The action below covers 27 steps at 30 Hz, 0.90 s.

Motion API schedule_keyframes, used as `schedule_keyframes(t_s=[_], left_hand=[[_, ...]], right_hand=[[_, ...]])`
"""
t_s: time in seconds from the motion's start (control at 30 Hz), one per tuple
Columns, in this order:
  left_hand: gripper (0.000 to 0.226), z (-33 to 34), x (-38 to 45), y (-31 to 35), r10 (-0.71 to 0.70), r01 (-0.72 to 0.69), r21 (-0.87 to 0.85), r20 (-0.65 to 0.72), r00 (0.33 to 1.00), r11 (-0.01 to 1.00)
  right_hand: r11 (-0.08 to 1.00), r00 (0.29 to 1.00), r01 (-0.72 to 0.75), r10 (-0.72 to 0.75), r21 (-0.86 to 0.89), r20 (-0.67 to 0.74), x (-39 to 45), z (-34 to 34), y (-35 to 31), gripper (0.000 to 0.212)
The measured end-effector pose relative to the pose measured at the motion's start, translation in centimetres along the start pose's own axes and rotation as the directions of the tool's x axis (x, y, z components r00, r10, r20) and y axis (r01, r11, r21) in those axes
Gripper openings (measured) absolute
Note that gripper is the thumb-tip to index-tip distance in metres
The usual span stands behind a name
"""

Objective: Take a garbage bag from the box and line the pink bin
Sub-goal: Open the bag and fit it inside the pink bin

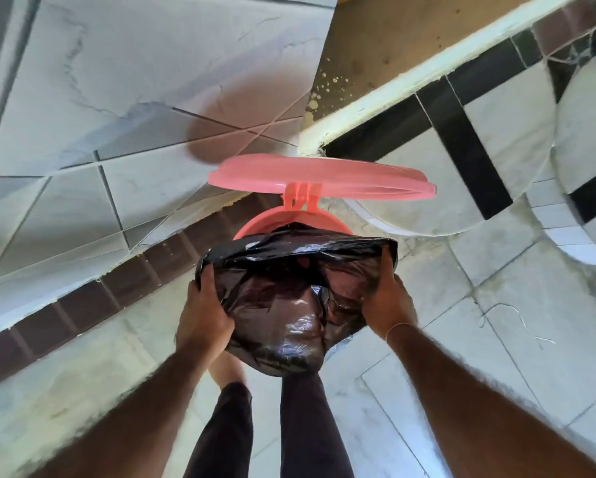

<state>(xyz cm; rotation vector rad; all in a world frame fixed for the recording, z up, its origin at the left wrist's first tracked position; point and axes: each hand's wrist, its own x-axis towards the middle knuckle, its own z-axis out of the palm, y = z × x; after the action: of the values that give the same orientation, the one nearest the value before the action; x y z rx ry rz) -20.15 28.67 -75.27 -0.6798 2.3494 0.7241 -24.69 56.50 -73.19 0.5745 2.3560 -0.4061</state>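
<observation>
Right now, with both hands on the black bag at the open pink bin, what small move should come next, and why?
Probably stretch the black bag mouth back over the far rim of the pink bin. The left hand and right hand grip its sides, the lid stands open, and the pink far rim is not yet covered.

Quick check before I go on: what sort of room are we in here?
Probably a tiled bathroom or utility room, though I can't be sure: tiled walls, a marble-look tiled floor and a pink pedal-style bin, its lid up, which both hands are lining with a black bag.
</observation>
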Motion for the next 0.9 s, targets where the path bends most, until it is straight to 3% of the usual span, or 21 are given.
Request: schedule_keyframes(t_s=[0.1,0.17,0.3,0.5,0.7,0.9], left_hand=[[0.093,0.1,0.6,0.3,0.101,-0.104,0.102,0.031,0.994,0.989],[0.100,0.6,0.6,0.0,0.150,-0.159,0.158,0.070,0.986,0.975],[0.086,0.9,1.0,-0.8,0.061,-0.069,0.142,0.059,0.996,0.987],[0.087,1.3,1.9,-2.2,0.003,-0.008,0.096,0.055,0.998,0.995],[0.080,1.5,4.4,-2.1,0.106,-0.107,-0.003,-0.070,0.992,0.994],[0.081,0.9,4.9,-2.1,0.078,-0.081,-0.032,-0.080,0.994,0.996]], right_hand=[[0.997,0.998,0.000,0.004,-0.071,0.055,1.0,0.5,0.3,0.087],[0.999,0.998,-0.050,0.051,-0.014,0.039,1.2,1.0,0.9,0.074],[0.992,0.996,-0.087,0.088,0.091,-0.005,0.7,2.0,2.4,0.055],[0.995,0.999,-0.046,0.048,0.086,-0.014,0.2,3.5,3.7,0.071],[0.999,0.989,0.002,0.003,0.034,-0.151,2.6,3.5,2.6,0.070],[0.998,0.992,0.045,-0.041,0.034,-0.123,4.0,2.8,2.2,0.063]])
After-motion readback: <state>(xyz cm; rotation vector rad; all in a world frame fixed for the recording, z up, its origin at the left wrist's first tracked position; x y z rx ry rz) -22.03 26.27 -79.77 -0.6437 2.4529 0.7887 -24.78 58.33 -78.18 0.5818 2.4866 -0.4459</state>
